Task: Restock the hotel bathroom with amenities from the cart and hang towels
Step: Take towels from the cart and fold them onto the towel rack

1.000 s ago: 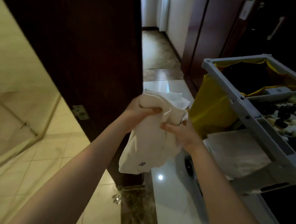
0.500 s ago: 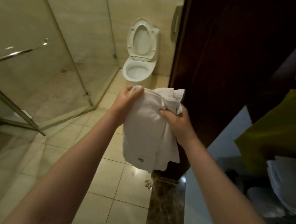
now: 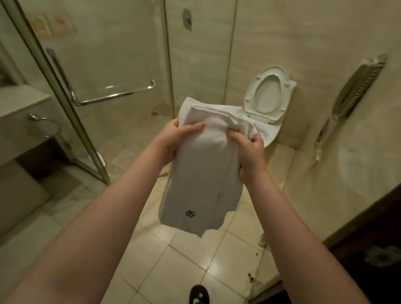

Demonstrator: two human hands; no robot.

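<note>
Head view: the towel (image 3: 204, 176) is up in mid-air over the bathroom floor, in front of the toilet (image 3: 268, 102). The left grip (image 3: 176, 139) and right grip (image 3: 248, 154) are both clamped on its bunched top edge. Nothing's hung yet: the ring (image 3: 44, 125) and shower bar (image 3: 111, 96) are bare. I can't see any amenities either, so I'd guess most of the job's left.

Toilet (image 3: 268, 102): white, seat and lid raised against the rear wall.
Shower screen (image 3: 55, 69): metal-framed glass, to my left.
Grab bar (image 3: 111, 96): chrome, seen through the glass.
Wall fitting (image 3: 357, 86): ribbed, grey, cord hanging below it.
Floor (image 3: 184, 260): pale glossy tiles.
Shoe (image 3: 199, 296): mine, dark, at the bottom edge.
</note>
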